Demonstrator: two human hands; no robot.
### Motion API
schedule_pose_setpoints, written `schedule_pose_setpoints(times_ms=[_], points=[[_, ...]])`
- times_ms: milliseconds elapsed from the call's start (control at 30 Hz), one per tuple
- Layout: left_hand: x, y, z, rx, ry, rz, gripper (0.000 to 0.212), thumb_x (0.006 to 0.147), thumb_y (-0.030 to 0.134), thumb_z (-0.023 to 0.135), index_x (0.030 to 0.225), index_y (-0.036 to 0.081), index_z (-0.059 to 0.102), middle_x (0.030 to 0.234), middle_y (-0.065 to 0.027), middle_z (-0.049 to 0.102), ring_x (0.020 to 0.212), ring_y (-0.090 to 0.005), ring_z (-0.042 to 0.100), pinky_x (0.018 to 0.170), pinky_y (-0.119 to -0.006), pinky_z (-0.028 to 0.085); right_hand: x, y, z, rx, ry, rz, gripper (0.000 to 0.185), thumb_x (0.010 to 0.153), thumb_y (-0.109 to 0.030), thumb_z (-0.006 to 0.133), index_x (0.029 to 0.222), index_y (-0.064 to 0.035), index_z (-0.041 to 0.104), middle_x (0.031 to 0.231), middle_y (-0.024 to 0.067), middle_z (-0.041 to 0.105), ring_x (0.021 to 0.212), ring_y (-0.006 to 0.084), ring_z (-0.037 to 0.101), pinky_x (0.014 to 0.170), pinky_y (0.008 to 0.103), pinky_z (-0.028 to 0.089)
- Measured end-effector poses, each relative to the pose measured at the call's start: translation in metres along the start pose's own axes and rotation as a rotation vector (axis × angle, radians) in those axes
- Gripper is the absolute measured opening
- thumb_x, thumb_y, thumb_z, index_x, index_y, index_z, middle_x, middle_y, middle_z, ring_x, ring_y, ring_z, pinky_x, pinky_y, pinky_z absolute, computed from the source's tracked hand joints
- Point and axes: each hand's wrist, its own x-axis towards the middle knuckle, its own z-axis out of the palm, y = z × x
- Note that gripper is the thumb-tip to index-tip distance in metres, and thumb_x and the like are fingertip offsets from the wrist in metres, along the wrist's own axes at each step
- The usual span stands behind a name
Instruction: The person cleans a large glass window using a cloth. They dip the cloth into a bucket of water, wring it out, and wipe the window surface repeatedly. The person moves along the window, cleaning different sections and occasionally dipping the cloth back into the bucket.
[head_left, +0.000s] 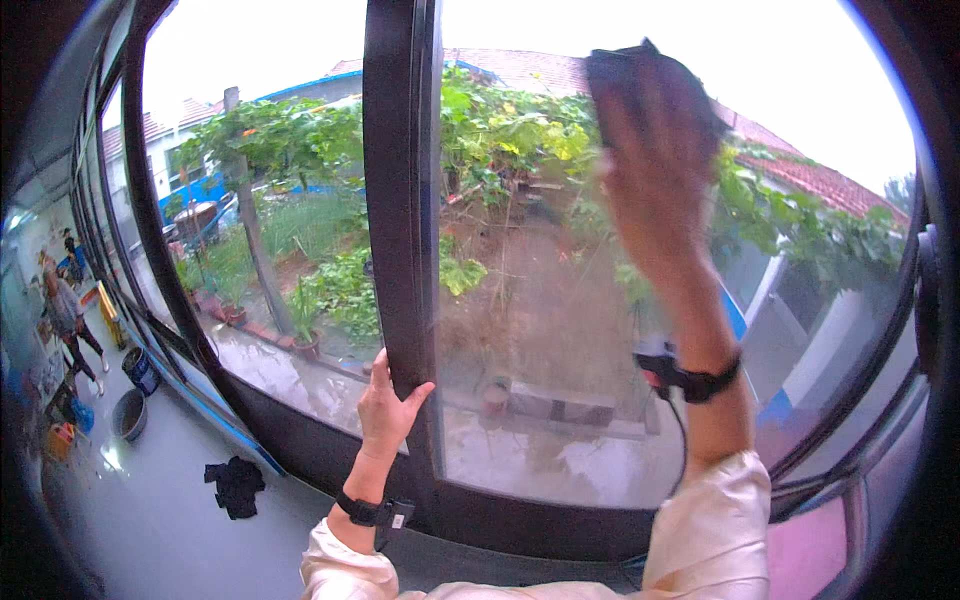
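My right hand (656, 172), blurred, is raised in front of the right window pane (540, 315) and presses a dark cloth (649, 82) flat against its upper part. The cloth sticks out past my fingertips and to both sides of them. Lower down, my left hand (390, 405) rests on the dark window frame's upright (405, 225), with the thumb and fingers spread about its lower part. Both wrists wear black straps with small devices, and a cable hangs from the right one. Plants and roofs show through the glass.
At the lower left a black cloth (235, 487) lies on the grey floor (180, 540). A round tub (131, 415) and a dark bucket (140, 371) stand near the window wall. Farther off at the left is a person (67, 315). More window frames run along the left.
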Motion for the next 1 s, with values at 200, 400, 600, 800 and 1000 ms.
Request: schedule_pose_setpoints(times_ms=[200,400,600,800,1000], points=[[0.003,-0.002,0.017,-0.057,0.003,0.024,0.078,0.067,0.035,0.077,0.128,0.009,0.034,0.106,-0.0187,0.059,0.094,-0.0343,0.06,0.071,-0.04,0.05,0.015,-0.102,0.043,0.212,-0.063,-0.031,0.05,0.074,-0.027,0.059,0.122,-0.0135,0.052,0.143,0.0133,0.026,0.134,0.0309,0.019,0.098,0.0665,0.016],[0.003,0.0,0.02,-0.168,-0.01,0.036,0.078,0.068,0.014,0.077,0.131,0.01,0.032,0.117,-0.0139,0.052,0.101,-0.025,0.055,0.069,-0.035,0.053,-0.032,-0.018,0.003,0.255,-0.095,-0.091,0.049,0.074,-0.022,0.058,0.123,-0.0171,0.051,0.143,0.0117,0.026,0.131,0.0307,0.024,0.101,0.0603,0.016],[0.006,-0.027,0.018,-0.186,0.0,0.042,0.077,0.072,0.005,0.072,0.135,0.007,0.028,0.12,-0.0154,0.05,0.099,-0.026,0.054,0.083,-0.035,0.046,-0.092,0.191,-0.077,-0.08,0.066,0.112,0.047,0.078,-0.017,0.054,0.124,-0.0099,0.047,0.142,0.0167,0.027,0.131,0.0348,0.025,0.101,0.0555,0.023],[0.016,-0.037,0.022,-0.376,-0.025,-0.019,0.07,0.076,0.004,0.067,0.134,0.004,0.03,0.129,-0.0156,0.043,0.115,-0.0253,0.045,0.093,-0.036,0.039,-0.176,0.418,-0.128,-0.524,0.105,-0.119,0.026,0.072,0.0,0.054,0.098,-0.0018,0.053,0.106,0.0188,0.048,0.105,0.0341,0.045,0.089,0.0482,0.033],[0.007,-0.012,0.007,-0.286,-0.093,-0.022,0.066,0.075,0.002,0.067,0.131,0.004,0.033,0.124,-0.0099,0.045,0.11,-0.0224,0.048,0.091,-0.033,0.041,-0.268,0.495,-0.172,-0.733,-0.125,-0.022,0.033,0.084,0.001,0.047,0.115,-0.009,0.049,0.126,0.0186,0.045,0.124,0.032,0.038,0.105,0.0439,0.029]])
